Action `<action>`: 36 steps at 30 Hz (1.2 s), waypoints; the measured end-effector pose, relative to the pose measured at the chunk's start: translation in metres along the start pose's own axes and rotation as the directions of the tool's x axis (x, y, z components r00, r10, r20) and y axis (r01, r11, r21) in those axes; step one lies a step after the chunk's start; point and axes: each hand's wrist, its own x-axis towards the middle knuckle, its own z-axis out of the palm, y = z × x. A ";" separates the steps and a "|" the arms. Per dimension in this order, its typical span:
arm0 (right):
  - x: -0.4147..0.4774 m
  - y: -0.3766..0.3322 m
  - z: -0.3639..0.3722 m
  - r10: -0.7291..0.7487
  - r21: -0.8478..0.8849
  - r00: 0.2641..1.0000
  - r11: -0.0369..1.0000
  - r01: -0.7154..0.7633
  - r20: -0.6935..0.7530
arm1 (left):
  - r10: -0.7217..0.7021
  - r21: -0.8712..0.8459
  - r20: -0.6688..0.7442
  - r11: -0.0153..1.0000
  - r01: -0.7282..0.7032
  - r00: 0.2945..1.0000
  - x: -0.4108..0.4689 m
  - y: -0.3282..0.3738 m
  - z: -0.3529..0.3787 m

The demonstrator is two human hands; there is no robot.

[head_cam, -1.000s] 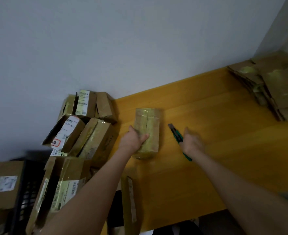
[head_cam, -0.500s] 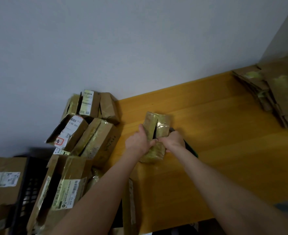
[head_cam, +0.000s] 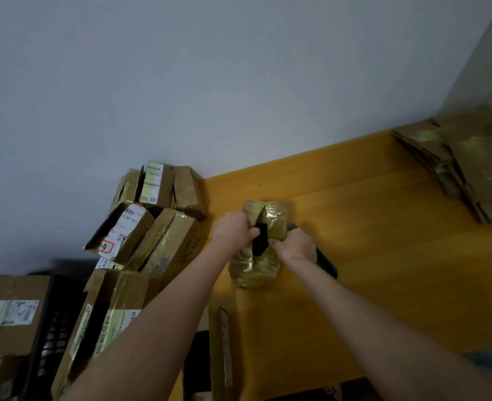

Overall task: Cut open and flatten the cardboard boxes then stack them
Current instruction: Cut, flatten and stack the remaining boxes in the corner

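A small tape-covered cardboard box (head_cam: pixel 256 267) lies on the yellow wooden table (head_cam: pixel 383 256), its top seam split into a dark gap. My left hand (head_cam: pixel 234 231) grips the left flap at the gap. My right hand (head_cam: pixel 295 246) grips the right flap, fingers hooked into the opening. A green utility knife (head_cam: pixel 325 263) lies on the table just right of my right hand, partly hidden behind it. A stack of flattened boxes (head_cam: pixel 476 172) sits at the table's far right.
A heap of unopened taped boxes (head_cam: pixel 155 227) with shipping labels is piled left of the table against the grey wall. A black crate (head_cam: pixel 50 328) with more boxes stands lower left. Another box (head_cam: pixel 221 351) leans at the table's near edge.
My right hand put the green knife down on the table and moved onto the box. Both hands now pull the top flaps apart, and the dark gap has widened.
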 end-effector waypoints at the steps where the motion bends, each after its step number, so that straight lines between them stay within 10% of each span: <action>1: -0.001 -0.001 -0.004 -0.017 -0.007 1.000 1.000 0.017 -0.003 | 0.007 -0.050 0.030 0.999 -0.005 1.000 -0.001 -0.003 -0.005; 12: -0.005 -0.002 -0.041 -0.024 0.032 0.999 0.999 0.026 -0.045 | 0.093 -0.501 0.091 0.865 -0.035 0.991 -0.020 -0.011 -0.033; 22: -0.022 -0.024 -0.058 -0.012 0.072 0.976 0.997 0.028 -0.219 | -0.093 -0.043 -0.246 0.995 0.085 0.965 -0.048 0.035 -0.005; 36: -0.003 -0.011 -0.068 -0.021 0.235 0.978 0.969 0.071 -0.209 | 0.027 -0.226 -0.274 0.970 -0.092 0.961 -0.043 0.014 -0.016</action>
